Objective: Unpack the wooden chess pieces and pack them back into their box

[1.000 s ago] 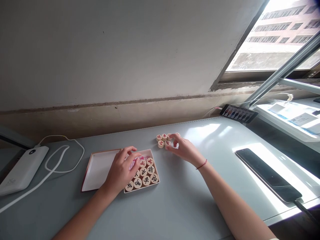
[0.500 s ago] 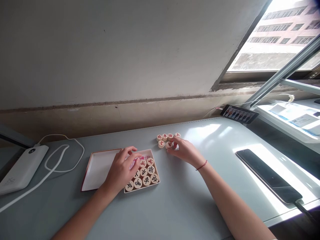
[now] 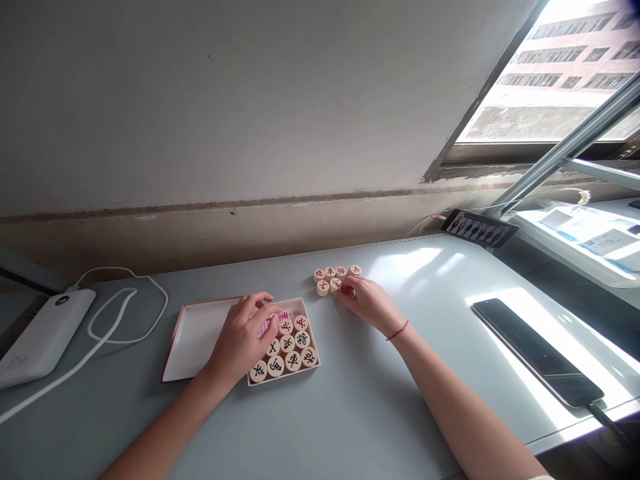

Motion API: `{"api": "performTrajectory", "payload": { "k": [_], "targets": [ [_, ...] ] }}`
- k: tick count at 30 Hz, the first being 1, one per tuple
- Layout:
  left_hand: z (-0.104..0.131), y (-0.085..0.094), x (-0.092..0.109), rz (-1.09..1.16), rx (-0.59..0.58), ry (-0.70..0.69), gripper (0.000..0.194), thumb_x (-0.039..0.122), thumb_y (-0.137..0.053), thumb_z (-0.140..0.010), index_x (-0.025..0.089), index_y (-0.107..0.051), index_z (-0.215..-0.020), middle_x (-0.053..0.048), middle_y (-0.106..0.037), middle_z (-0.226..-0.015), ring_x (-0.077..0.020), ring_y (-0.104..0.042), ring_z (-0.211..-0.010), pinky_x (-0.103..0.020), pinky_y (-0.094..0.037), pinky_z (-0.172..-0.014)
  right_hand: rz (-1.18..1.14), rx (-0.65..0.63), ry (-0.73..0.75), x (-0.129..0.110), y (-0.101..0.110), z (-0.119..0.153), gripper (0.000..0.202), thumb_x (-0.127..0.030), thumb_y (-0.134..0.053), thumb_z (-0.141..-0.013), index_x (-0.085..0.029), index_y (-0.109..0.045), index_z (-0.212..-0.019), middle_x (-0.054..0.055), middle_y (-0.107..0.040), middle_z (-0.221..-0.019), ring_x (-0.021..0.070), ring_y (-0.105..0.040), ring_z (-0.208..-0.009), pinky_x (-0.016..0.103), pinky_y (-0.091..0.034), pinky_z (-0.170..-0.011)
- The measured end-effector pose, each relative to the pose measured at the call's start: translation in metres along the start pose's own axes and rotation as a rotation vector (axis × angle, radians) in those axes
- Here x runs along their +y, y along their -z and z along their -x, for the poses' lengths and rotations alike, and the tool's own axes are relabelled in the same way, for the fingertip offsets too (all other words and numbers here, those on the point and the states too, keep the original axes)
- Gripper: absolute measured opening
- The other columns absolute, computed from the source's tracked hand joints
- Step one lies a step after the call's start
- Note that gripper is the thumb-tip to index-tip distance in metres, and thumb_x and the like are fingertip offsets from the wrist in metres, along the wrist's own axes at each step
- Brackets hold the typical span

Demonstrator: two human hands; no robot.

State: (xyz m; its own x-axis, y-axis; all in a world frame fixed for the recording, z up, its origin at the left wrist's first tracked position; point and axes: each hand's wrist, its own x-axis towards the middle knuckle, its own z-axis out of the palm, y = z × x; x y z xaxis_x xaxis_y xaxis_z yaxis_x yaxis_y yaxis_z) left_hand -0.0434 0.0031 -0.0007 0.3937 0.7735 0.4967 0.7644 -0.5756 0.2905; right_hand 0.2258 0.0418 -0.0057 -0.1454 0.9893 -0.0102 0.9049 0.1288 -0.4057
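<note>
A shallow box (image 3: 316, 338) holds several round wooden Chinese chess pieces (image 3: 287, 343) marked in black and red. My left hand (image 3: 249, 333) rests over the box's left side with its fingers apart, hiding some pieces. On the desk behind the box, a small group of red-marked pieces (image 3: 330, 272) stands in two rows, seemingly stacked. My right hand (image 3: 367, 300) pinches the right-hand Chinese chess piece (image 3: 335, 285) of the front row, which sits against its neighbour. A patterned pink sheet (image 3: 289, 315) shows at the box's back.
Left of the box lies its lid (image 3: 197, 340), inner side up. A white power bank (image 3: 47, 337) with a white cable (image 3: 115, 327) lies at the far left. To the right are a dark phone (image 3: 537, 352) and another phone (image 3: 480, 228) propped by a metal post (image 3: 570, 140).
My right hand has shifted slightly left with the front-row piece, which now sits closer to its neighbour and shows more of its face. My left hand has hardly moved.
</note>
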Motion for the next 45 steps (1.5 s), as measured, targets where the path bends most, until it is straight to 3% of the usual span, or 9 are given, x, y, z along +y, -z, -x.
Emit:
{"api": "performTrajectory", "payload": {
  "k": [6,13,21,25,31,35,38,41,45],
  "targets": [
    [0.001,-0.001,0.003,-0.047,-0.139,0.036,0.022,0.024,-0.045,-0.091,0.023,-0.066,-0.097,-0.003,-0.069,-0.091,-0.0192,-0.058,-0.083,-0.034,-0.041,-0.075,-0.055,-0.045,0.021,-0.011,0.006,0.005,0.027,-0.030,-0.041,-0.089,-0.022,-0.046,-0.065,0.001,-0.053,-0.060,0.0151,-0.046,-0.053,0.026,-0.029,-0.052],
    [0.004,-0.007,0.015,-0.109,-0.246,0.038,0.030,0.024,-0.040,-0.093,0.021,-0.065,-0.079,-0.004,-0.068,-0.087,-0.0192,-0.055,-0.081,-0.034,-0.036,-0.072,-0.367,-0.241,0.259,-0.048,0.000,0.022,0.030,-0.018,-0.039,-0.089,-0.022,-0.061,-0.109,0.002,-0.064,-0.073,0.0137,-0.050,-0.057,0.025,-0.037,-0.055],
    [0.002,-0.006,0.018,-0.020,-0.280,0.147,0.023,0.033,-0.043,-0.095,0.020,-0.058,-0.083,-0.001,-0.069,-0.081,-0.0203,-0.059,-0.086,-0.038,-0.034,-0.080,-0.366,-0.248,0.275,-0.056,-0.005,0.024,0.032,-0.013,-0.040,-0.089,-0.021,-0.065,-0.106,0.005,-0.069,-0.086,0.0146,-0.055,-0.065,0.025,-0.039,-0.058],
    [-0.003,0.001,0.021,0.107,-0.184,0.180,0.017,0.033,-0.046,-0.094,0.023,-0.059,-0.090,0.000,-0.070,-0.086,-0.0185,-0.061,-0.084,-0.037,-0.038,-0.083,-0.479,-0.208,0.320,-0.057,0.000,0.025,0.025,-0.027,-0.050,-0.089,-0.021,-0.063,-0.109,0.005,-0.063,-0.089,0.0107,-0.049,-0.060,0.025,-0.042,-0.058],
    [-0.005,0.009,0.030,0.393,-0.171,0.260,0.017,0.037,-0.046,-0.094,0.025,-0.059,-0.095,0.000,-0.068,-0.095,-0.0178,-0.062,-0.091,-0.032,-0.048,-0.082,-0.701,-0.347,0.303,-0.063,0.004,0.027,0.018,-0.034,-0.052,-0.088,-0.018,-0.061,-0.092,0.001,-0.062,-0.078,0.0096,-0.051,-0.062,0.021,-0.040,-0.054],
    [-0.002,0.008,0.029,0.462,-0.114,0.331,0.018,0.038,-0.049,-0.092,0.024,-0.059,-0.095,-0.002,-0.066,-0.103,-0.0189,-0.060,-0.099,-0.033,-0.049,-0.088,-0.707,-0.281,0.223,-0.046,0.016,0.020,0.018,-0.034,-0.055,-0.084,-0.018,-0.060,-0.085,0.002,-0.061,-0.080,0.0111,-0.051,-0.066,0.023,-0.041,-0.057],
    [-0.001,0.008,0.023,0.528,-0.103,0.474,0.022,0.042,-0.051,-0.090,0.024,-0.059,-0.099,-0.001,-0.066,-0.095,-0.0175,-0.063,-0.090,-0.030,-0.053,-0.080,-0.634,-0.203,0.021,-0.014,0.031,0.012,0.024,-0.041,-0.054,-0.082,-0.018,-0.060,-0.082,0.001,-0.058,-0.076,0.0114,-0.049,-0.063,0.024,-0.038,-0.054],
    [-0.001,0.006,0.018,0.642,-0.060,0.495,0.022,0.041,-0.050,-0.090,0.024,-0.061,-0.098,-0.002,-0.065,-0.098,-0.0162,-0.064,-0.091,-0.028,-0.054,-0.080,-0.548,-0.294,-0.213,0.018,0.039,0.004,0.030,-0.047,-0.056,-0.081,-0.018,-0.058,-0.076,0.000,-0.053,-0.069,0.0110,-0.047,-0.059,0.024,-0.035,-0.052],
    [0.001,-0.002,0.014,0.698,-0.024,0.498,0.017,0.035,-0.053,-0.088,0.025,-0.063,-0.098,-0.002,-0.060,-0.106,-0.0154,-0.061,-0.100,-0.026,-0.055,-0.084,-0.517,-0.345,-0.311,0.035,0.031,0.000,0.034,-0.051,-0.059,-0.078,-0.017,-0.059,-0.076,0.000,-0.051,-0.070,0.0110,-0.046,-0.060,0.023,-0.035,-0.052]
  ]
}}
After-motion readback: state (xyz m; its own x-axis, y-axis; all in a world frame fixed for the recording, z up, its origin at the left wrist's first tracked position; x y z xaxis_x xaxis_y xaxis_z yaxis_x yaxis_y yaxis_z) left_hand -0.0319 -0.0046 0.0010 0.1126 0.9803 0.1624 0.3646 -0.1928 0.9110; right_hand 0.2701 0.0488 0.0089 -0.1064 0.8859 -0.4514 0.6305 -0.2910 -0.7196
